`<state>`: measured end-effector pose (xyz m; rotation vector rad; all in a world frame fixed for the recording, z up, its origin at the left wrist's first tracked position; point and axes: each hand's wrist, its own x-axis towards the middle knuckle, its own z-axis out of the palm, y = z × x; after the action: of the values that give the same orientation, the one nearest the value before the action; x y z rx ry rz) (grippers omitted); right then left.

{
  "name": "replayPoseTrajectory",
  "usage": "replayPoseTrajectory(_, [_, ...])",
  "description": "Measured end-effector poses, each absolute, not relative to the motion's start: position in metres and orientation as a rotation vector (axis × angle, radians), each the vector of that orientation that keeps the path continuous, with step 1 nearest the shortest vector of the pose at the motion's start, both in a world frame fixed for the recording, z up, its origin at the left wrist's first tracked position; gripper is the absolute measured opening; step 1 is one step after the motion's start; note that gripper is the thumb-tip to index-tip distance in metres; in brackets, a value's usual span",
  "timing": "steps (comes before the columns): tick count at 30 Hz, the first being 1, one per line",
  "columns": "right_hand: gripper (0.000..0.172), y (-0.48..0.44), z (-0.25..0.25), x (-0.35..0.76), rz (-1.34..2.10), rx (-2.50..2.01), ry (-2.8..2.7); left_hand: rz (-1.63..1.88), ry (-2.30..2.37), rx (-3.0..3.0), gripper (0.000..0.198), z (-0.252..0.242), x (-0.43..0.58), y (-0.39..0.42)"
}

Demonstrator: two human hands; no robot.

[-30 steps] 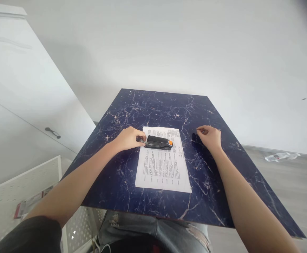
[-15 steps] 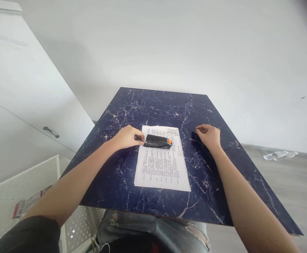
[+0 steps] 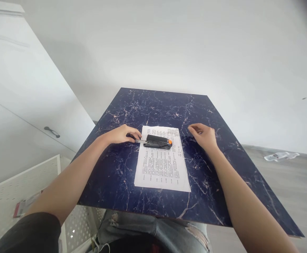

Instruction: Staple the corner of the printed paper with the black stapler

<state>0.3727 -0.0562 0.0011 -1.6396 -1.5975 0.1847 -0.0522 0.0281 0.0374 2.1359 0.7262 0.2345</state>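
A black stapler [image 3: 157,141] with an orange tip lies across the top of a printed sheet of paper [image 3: 162,165] on the dark blue marbled table [image 3: 153,105]. A thin metal part sticks out of the stapler's left end. My left hand [image 3: 122,134] lies on the table just left of the sheet, its fingers and thumb pinched on that metal end. My right hand [image 3: 204,136] rests on the table to the right of the sheet. Its fingers are curled in with the thumb against them, and whatever they may hold is hidden.
A white cabinet [image 3: 24,105] with a dark handle [image 3: 51,131] stands at the left. A white perforated panel [image 3: 16,196] leans below it. A clear plastic bottle [image 3: 278,156] lies on the grey floor at the right. My knees in jeans [image 3: 153,228] show under the table's front edge.
My left hand has slid a little to the left, and more of the metal part now shows at the stapler's left end. My right hand has shifted slightly left toward the sheet.
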Motion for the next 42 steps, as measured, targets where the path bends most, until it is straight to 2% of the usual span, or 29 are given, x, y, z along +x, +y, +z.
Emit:
replayPoseTrajectory(3, [0.036, -0.064, 0.005, 0.34, 0.414, -1.424, -1.838, 0.281, 0.735, 2.131, 0.034, 0.024, -0.05, 0.032])
replayPoseTrajectory(8, [0.061, -0.073, -0.001, 0.293, 0.598, -1.296, -2.106, 0.405, 0.724, 2.312, 0.024, 0.013, -0.034, 0.027])
replayPoseTrajectory(12, [0.06, -0.072, -0.007, 0.283, 0.545, -1.346, -2.114, 0.526, 0.742, 2.477, 0.017, 0.008, -0.015, 0.019])
replayPoseTrajectory(19, [0.059, -0.07, -0.005, 0.281, 0.509, -1.384, -2.098, 0.692, 0.888, 2.507, 0.022, 0.001, 0.009, 0.007])
replayPoseTrajectory(28, [0.068, -0.072, 0.0, 0.281, 0.578, -1.375, -2.151, 0.664, 0.926, 2.424, 0.022, 0.004, -0.011, 0.023])
replayPoseTrajectory(31, [0.06, -0.071, 0.007, 0.281, 0.573, -1.414, -2.207, 0.784, 1.091, 2.34, 0.022, 0.002, -0.025, 0.041])
replayPoseTrajectory(35, [0.044, -0.074, 0.015, 0.288, 0.531, -1.472, -2.261, 0.697, 1.147, 2.37, 0.026, -0.002, -0.029, 0.053])
replayPoseTrajectory(42, [0.046, -0.119, 0.019, 0.379, 0.526, -1.518, -2.183, 0.575, 1.099, 2.478, 0.03, -0.005, -0.028, 0.054])
